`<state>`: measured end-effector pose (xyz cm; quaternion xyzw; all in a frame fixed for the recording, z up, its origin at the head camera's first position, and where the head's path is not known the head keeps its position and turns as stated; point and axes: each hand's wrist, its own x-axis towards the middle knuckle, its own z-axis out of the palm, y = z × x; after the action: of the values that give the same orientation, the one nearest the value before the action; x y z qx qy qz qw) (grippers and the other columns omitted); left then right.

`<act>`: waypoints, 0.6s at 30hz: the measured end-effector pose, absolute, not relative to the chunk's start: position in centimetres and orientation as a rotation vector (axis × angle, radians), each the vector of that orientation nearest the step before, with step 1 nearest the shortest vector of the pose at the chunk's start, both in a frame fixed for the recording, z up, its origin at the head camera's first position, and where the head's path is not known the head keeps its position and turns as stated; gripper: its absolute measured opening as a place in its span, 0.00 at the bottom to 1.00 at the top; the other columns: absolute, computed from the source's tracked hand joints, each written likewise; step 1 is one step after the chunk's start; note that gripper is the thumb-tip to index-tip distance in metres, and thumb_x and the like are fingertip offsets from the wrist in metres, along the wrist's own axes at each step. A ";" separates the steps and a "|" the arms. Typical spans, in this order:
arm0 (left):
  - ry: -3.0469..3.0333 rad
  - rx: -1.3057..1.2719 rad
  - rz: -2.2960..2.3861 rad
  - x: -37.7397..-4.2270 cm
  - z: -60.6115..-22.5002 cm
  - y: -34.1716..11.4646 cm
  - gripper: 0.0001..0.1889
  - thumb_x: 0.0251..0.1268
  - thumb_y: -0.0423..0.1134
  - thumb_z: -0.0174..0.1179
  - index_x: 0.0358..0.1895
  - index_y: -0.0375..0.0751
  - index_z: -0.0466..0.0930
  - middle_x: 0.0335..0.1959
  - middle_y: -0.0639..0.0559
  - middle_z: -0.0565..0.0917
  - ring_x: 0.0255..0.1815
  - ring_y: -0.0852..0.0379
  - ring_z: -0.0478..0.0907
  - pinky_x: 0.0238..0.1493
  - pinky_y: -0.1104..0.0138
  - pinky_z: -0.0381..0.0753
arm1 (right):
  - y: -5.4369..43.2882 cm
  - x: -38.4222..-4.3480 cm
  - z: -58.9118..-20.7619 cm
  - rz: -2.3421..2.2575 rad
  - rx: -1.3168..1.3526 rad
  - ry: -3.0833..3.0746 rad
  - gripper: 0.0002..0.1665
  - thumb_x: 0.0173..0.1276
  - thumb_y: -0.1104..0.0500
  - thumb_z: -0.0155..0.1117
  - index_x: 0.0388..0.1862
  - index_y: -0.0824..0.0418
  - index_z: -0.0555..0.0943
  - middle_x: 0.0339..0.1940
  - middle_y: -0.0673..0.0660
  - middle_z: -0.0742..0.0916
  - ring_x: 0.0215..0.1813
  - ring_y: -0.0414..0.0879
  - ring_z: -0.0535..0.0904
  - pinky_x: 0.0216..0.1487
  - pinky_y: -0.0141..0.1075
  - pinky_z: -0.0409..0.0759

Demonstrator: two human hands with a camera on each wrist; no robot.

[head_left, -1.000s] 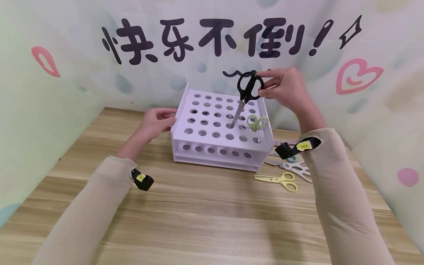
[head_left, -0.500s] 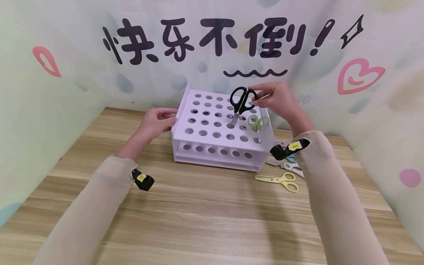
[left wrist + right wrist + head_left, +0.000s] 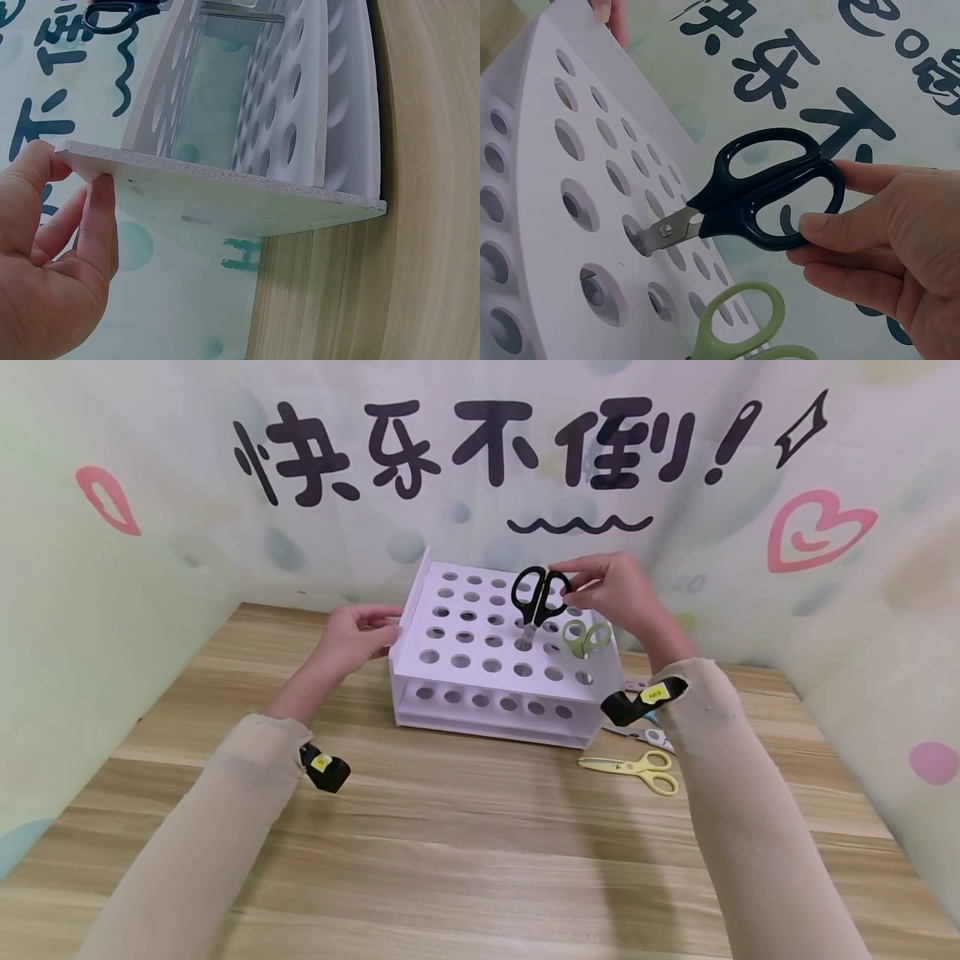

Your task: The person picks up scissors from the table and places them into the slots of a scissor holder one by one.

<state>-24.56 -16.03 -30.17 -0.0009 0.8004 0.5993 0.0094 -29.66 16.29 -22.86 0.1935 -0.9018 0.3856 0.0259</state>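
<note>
My right hand [image 3: 611, 597] pinches one handle loop of the black-handled scissors [image 3: 765, 191] between thumb and fingers. Their blades point down into a hole of the white rack [image 3: 480, 674], and only the metal near the pivot shows above it. My left hand [image 3: 64, 255] holds the top edge of the rack's left side panel [image 3: 217, 196], thumb at the rim. Green-handled scissors [image 3: 587, 637] stand in another hole on the rack's right side, handles up.
Yellow scissors [image 3: 633, 767] lie on the wooden table [image 3: 450, 843], to the right of the rack. White-handled scissors [image 3: 652, 738] and others lie behind them, partly hidden by my right sleeve. A printed cloth [image 3: 337, 543] hangs close behind the rack.
My right hand has moved down and to the left, and the black scissors have sunk deeper into the hole and stand more upright. The left hand has stayed at the rack's side.
</note>
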 end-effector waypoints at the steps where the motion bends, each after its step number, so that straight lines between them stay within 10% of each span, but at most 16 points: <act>1: 2.497 -0.005 1.875 -24.6 -30.2 -16.0 0.19 0.63 0.32 0.55 0.58 0.37 0.73 0.45 0.42 0.74 0.41 0.55 0.74 0.41 0.69 0.81 | 16.3 -29.7 -22.9 1.192 0.594 -2.785 0.26 0.56 0.73 0.64 0.54 0.58 0.80 0.37 0.64 0.84 0.38 0.46 0.82 0.36 0.27 0.80; 18: 2.462 0.013 1.928 -24.4 -30.1 -15.9 0.20 0.62 0.31 0.55 0.58 0.33 0.72 0.41 0.45 0.75 0.37 0.60 0.74 0.39 0.71 0.81 | 15.8 -29.4 -24.3 1.158 0.559 -2.726 0.26 0.54 0.73 0.65 0.52 0.58 0.80 0.35 0.63 0.85 0.36 0.50 0.83 0.32 0.27 0.81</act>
<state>-24.40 -15.94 -30.09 0.0042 0.7873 0.6165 0.0073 -29.38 15.76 -24.33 0.1849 -0.9026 0.3836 0.0637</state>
